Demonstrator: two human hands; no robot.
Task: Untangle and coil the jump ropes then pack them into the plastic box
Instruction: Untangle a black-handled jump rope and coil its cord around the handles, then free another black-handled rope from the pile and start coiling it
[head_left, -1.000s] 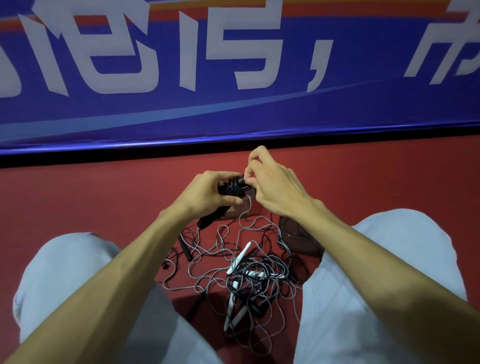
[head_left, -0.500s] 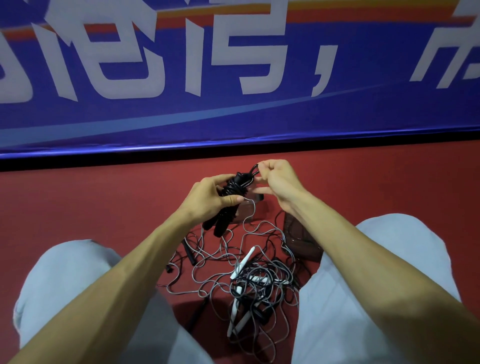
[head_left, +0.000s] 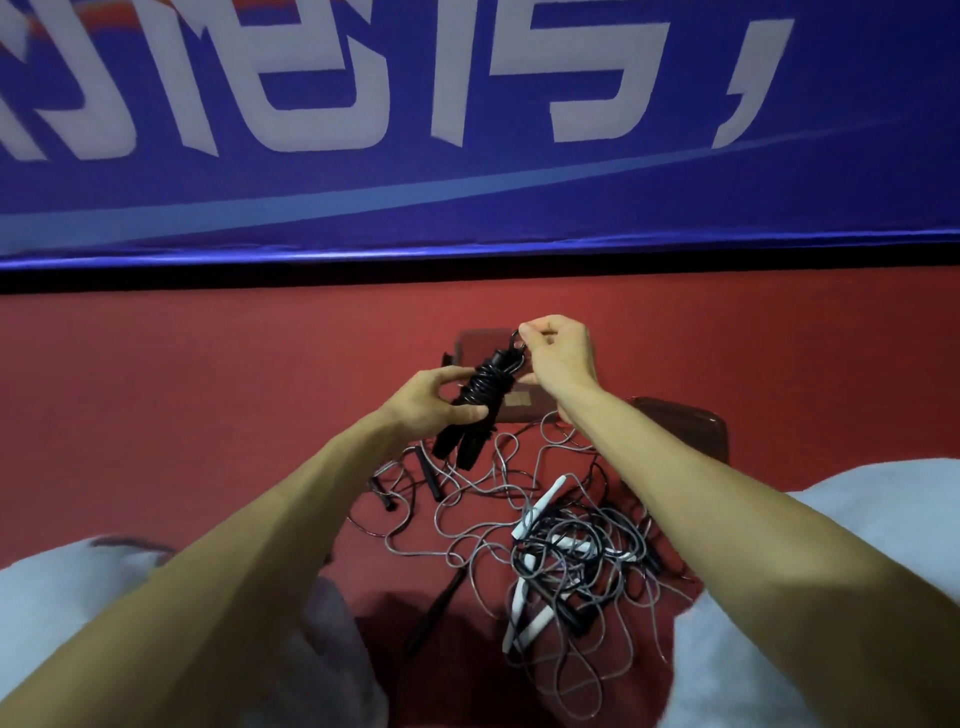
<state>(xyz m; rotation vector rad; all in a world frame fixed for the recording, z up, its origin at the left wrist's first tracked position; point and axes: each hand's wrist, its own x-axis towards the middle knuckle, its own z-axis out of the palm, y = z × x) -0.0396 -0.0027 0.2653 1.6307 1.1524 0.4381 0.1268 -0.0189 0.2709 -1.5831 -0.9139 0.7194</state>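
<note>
My left hand (head_left: 434, 402) grips a black jump rope bundle (head_left: 480, 397), its cord wound round two black handles that hang down below the hand. My right hand (head_left: 558, 353) pinches the loose loop of cord at the bundle's top end. Below, on the red floor between my knees, lies a tangle of grey and black ropes (head_left: 550, 551) with white handles (head_left: 540, 504) and black handles (head_left: 428, 473). A clear plastic box (head_left: 470, 340) stands behind my hands, partly hidden by them.
A second clear piece, likely the box lid (head_left: 691, 423), lies right of my right forearm. My two knees in light trousers (head_left: 857, 545) flank the tangle. A blue banner (head_left: 467, 130) stands along the far edge of the floor.
Both hands have moved up and away from me with the black bundle. The right hand has pulled the cord loop further up from the bundle's top. The camera has tilted.
</note>
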